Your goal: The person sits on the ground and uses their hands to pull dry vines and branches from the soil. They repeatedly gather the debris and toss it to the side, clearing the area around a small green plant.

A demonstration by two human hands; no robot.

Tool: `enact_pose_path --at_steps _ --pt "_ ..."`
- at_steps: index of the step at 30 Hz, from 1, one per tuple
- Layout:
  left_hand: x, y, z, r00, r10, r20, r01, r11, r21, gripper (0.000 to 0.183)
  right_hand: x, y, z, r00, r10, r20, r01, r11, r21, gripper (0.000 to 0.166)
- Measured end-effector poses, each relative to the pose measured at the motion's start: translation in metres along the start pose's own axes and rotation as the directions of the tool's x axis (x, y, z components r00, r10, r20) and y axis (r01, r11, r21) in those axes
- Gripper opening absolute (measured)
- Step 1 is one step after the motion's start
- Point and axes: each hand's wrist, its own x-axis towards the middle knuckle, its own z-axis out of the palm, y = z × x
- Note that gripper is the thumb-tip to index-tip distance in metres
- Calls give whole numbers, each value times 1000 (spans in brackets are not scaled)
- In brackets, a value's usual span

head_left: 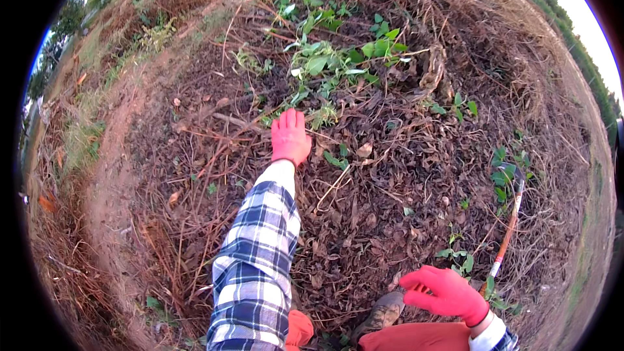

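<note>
My left hand [291,137], in a red glove, reaches forward with its back up and touches the green weeds [321,116] at the middle of the view. Its fingertips are hidden among stems, so a grip cannot be told. Low on the right, my right hand [446,296], also gloved in red, hovers with bent, parted fingers and nothing seen in them. A long-handled hand sickle [511,224] lies on the ground to the right, its curved blade among leaves and its handle's lower end beside my right hand. Leafy green vines [319,63] spread beyond my left hand.
Dry leaves [360,214] and brown stems cover the ground. A twisted dead stump or root [435,70] stands at the upper right. Bare reddish soil [114,156] runs along the left. My boot [382,313] rests near my right hand, and dry brush [68,253] lies at the lower left.
</note>
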Motion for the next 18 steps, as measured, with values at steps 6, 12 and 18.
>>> enact_pose_path --at_steps 6,12,18 --pt "-1 -18 45 972 -137 189 94 971 222 39 5 15 -4 996 78 35 -78 997 -1 25" --pt "9 -38 14 871 -176 459 122 982 146 22 1 5 -6 998 69 12 -69 996 60 27" --pt "-47 3 21 970 104 220 -94 994 -57 18 -13 4 -5 998 42 43 -41 999 -31 31"
